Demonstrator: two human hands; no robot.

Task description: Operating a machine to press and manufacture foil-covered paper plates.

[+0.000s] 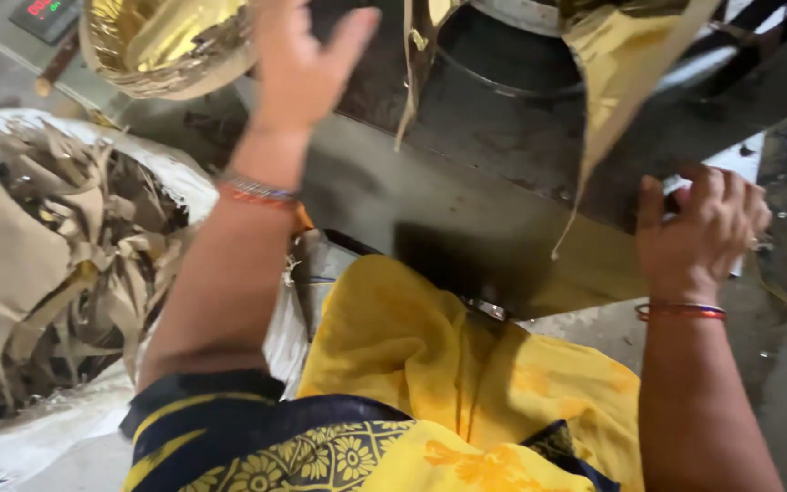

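Dark metal machine bench (466, 210), sack of paper scraps (56, 264) sitting leftward, left hand (302, 64) reaching open-fingered beside gold foil bowl (166, 41), right hand (699, 228) clenching the bench edge under hanging gold foil sheet (621, 64).

Shiny gold foil bowl (168, 44); gold foil sheet (626, 64); yellow cloth garment (430, 364) with navy floral-patterned border (302, 456); brown paper scraps (56, 264) in white sack (189, 178); red-orange bangles (257, 193).

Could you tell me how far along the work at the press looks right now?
Done: a sack of paper offcuts beside the machine. In hand: the left hand reaches toward a gold bowl; the right hand grips the machine's edge. Left: gold sheet hangs at the press.
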